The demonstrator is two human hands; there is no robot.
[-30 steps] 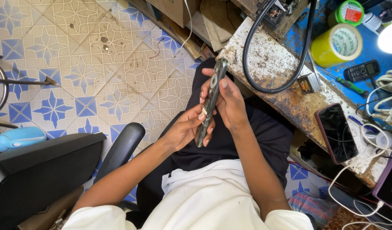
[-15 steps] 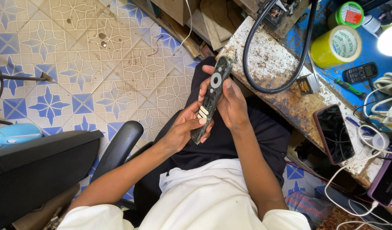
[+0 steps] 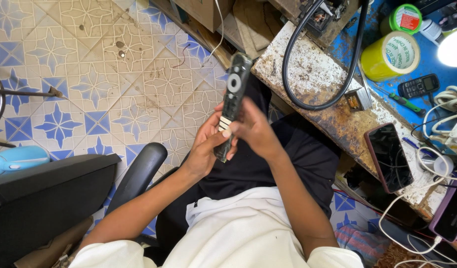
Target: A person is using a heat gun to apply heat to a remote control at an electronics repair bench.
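While the left hand (image 3: 204, 149) wraps the lower end of the black remote control (image 3: 232, 101), the right hand (image 3: 254, 130) pinches it beside the white label, thumb on its face. It stands nearly upright above the lap (top end free over tiled floor (image 3: 89, 74)), near the rusty workbench edge (image 3: 307, 106) and well apart from the chair armrest (image 3: 139, 171).

Open tiled floor (image 3: 89, 84) lies left of the hands (image 3: 228, 139). To the right, the counter (image 3: 327, 99) crowds in with a black hose (image 3: 288, 59), phones and cables.
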